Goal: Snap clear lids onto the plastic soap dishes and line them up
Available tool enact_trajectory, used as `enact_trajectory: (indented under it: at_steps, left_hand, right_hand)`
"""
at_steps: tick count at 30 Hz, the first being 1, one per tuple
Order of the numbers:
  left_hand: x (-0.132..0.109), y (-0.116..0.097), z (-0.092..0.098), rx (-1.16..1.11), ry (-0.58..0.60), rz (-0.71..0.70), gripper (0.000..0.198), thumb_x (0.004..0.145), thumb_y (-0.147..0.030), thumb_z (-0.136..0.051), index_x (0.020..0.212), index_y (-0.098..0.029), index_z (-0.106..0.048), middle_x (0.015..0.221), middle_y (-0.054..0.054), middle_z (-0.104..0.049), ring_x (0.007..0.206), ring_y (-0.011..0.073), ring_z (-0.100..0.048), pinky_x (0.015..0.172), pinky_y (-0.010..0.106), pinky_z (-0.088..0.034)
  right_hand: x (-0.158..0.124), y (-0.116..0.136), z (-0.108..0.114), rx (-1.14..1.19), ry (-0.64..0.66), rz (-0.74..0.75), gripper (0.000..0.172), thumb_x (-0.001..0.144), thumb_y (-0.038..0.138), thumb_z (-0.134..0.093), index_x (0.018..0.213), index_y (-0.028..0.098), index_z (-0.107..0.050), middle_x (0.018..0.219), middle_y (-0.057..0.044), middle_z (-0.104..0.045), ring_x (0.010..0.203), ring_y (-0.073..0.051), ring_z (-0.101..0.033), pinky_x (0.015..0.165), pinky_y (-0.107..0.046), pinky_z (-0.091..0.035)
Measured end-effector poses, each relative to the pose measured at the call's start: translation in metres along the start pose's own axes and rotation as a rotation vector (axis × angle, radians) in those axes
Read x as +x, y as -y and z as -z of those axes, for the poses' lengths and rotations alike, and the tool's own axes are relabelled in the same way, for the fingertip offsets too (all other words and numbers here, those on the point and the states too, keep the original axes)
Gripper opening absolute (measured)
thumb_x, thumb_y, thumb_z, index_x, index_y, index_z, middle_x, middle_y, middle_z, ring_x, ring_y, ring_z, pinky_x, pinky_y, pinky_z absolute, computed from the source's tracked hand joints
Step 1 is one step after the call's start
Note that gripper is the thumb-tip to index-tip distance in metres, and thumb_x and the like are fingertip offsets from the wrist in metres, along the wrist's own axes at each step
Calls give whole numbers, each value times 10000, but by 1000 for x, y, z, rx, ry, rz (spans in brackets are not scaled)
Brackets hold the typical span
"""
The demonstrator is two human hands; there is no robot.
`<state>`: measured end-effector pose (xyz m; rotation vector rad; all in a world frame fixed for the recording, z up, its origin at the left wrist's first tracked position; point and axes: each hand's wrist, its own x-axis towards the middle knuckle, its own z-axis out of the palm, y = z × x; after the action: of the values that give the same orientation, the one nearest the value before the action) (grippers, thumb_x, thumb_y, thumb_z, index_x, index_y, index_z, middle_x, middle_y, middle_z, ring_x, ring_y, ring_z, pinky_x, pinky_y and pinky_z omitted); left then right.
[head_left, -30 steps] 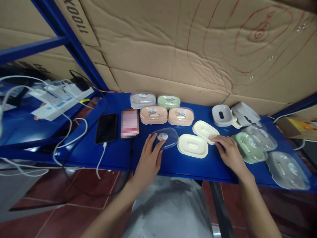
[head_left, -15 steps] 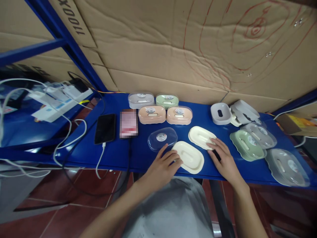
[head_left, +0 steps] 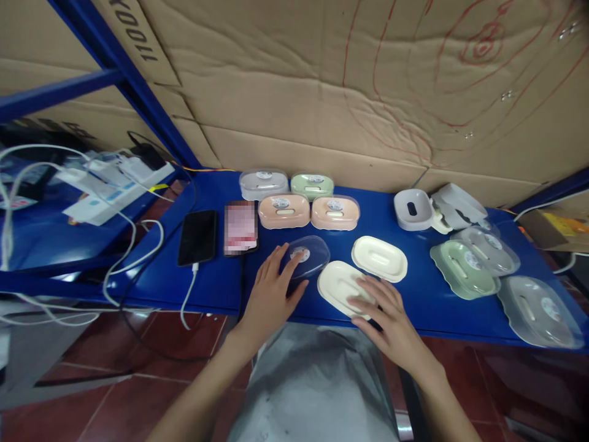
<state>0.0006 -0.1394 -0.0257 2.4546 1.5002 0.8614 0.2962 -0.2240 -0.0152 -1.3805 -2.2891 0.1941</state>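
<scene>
My left hand (head_left: 270,293) lies on the near-left edge of a clear plastic lid (head_left: 306,255) with a round sticker, fingers spread over it. My right hand (head_left: 384,313) rests with its fingers stretched out flat on the near cream soap dish (head_left: 338,283) at the shelf's front edge. A second cream dish part (head_left: 380,258) lies just behind it. Both dishes sit on the blue shelf (head_left: 414,294).
Behind are two peach boxes (head_left: 284,210), a green one (head_left: 311,184) and a grey one (head_left: 264,182), all lidded. Two phones (head_left: 197,236) lie left with cables. Right: a grey dish (head_left: 411,210), green dish (head_left: 462,267), clear lids (head_left: 536,310). Cardboard backs the shelf.
My left hand moved from the cream dish back to the clear lid. My right hand shifted left from the far cream part onto the near cream dish.
</scene>
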Motion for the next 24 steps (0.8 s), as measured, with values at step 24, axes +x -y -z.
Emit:
enact_trajectory:
  at_steps: [24]
  left_hand:
    - [-1, 14, -5, -102, -70, 88, 500, 1112, -297, -467, 1609, -270, -422, 1704, 159, -369, 1625, 377, -299, 1265, 657, -380]
  right_hand:
    - [40, -59, 37, -132, -163, -134, 448, 1092, 330, -470, 1524, 350, -589, 1628, -62, -530, 1510, -318, -488, 1224, -581, -423]
